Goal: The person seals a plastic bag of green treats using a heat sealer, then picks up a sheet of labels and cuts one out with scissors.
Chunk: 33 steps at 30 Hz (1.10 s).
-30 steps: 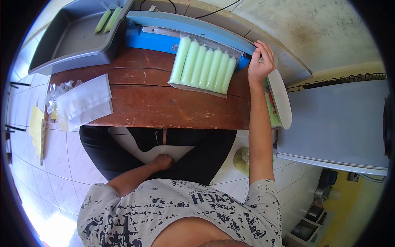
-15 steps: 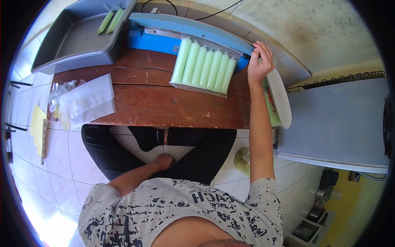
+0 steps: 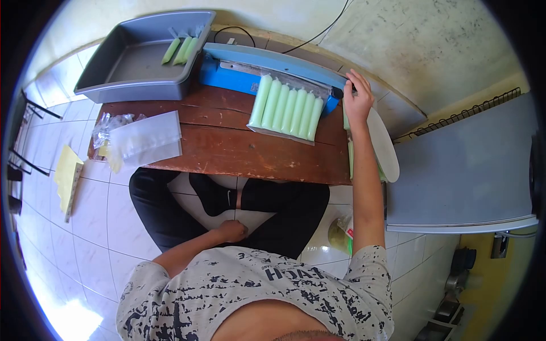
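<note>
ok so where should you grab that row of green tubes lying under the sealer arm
Probably by the near flat plastic edge of the row of green tubes, coming from the person's side. The far ends sit under the blue sealer arm, which the right hand is on.

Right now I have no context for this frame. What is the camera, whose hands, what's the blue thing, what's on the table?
The one view comes from a camera worn on a person's head, looking down, so the patterned shirt at the bottom is their own.

The right hand reaches forward with its grip on the end of the long arm of a blue sealing machine. Whether it is pressing down cannot be told. The left hand rests on the lap, below the table, holding nothing.

On the wooden table a clear bag of six pale green tubes lies with its top edge under that arm. A grey tray holds three more green tubes. Empty clear bags lie at the table's left edge.
</note>
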### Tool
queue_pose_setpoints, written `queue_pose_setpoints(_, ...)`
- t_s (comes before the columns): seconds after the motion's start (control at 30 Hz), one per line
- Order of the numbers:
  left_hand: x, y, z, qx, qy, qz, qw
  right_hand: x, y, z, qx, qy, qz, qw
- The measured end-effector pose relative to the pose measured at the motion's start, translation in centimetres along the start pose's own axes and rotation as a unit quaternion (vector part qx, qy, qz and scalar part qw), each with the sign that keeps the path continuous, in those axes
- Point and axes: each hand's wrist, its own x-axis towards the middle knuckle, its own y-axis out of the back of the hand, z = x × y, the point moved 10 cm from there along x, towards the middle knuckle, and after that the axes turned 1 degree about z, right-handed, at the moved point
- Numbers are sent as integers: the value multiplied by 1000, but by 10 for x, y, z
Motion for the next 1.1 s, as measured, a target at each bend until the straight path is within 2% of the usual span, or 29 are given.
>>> queue_pose_setpoints(0.17, -6, 46, 35, -25, -24, -23, 999, 23, 16, -19, -16, 21, -31, 999)
queue_pose_setpoints(0.2, -8, 59, 48, -60, -55, -22, 996, 26, 21, -23, -16, 19, -29, 999)
queue_pose_setpoints(0.37, -20, 138, 97, -172, -130, -20, 976, 26, 62, -39, 5, -5, 45, 999)
queue_pose_setpoints(0.43, -25, 188, 105, -217, -183, 103, 953, 15, 76, -49, 16, -6, 69, 997)
queue_pose_setpoints(0.47, -27, 199, 108, -216, -183, 100, 954, 7, 84, -50, 31, -16, 91, 995)
queue_pose_setpoints(0.53, -29, 238, 76, -351, -76, 211, 909, -13, 90, -50, 44, -29, 116, 992)
queue_pose_setpoints(0.57, -31, 257, 65, -373, -113, 304, 869, -30, 85, -37, 94, -76, 111, 986)
queue_pose_setpoints(0.6, -32, 270, 52, -396, -104, 348, 844, -47, 78, -25, 144, -123, 105, 976)
queue_pose_setpoints(0.63, -35, 283, 39, -418, -94, 390, 815, -61, 74, -23, 142, -126, 106, 976)
queue_pose_setpoints(0.7, -38, 302, 27, -415, -63, 421, 804, -93, 48, -6, 204, -220, 41, 953)
queue_pose_setpoints(0.73, -42, 312, 19, -411, -34, 454, 790, -104, 44, -7, 203, -221, 43, 953)
queue_pose_setpoints(0.8, -40, 329, 17, -395, -35, 481, 782, -134, 15, 5, 264, -317, -29, 911)
queue_pose_setpoints(0.83, -43, 337, 15, -379, -34, 509, 772, -144, 11, 7, 264, -319, -30, 910)
queue_pose_setpoints(0.93, -31, 354, 10, -343, -23, 506, 791, -171, -20, 13, 268, -403, -132, 865)
queue_pose_setpoints(1.1, 4, 361, -9, -413, 20, 451, 791, -171, -35, 12, 286, -422, -141, 849)
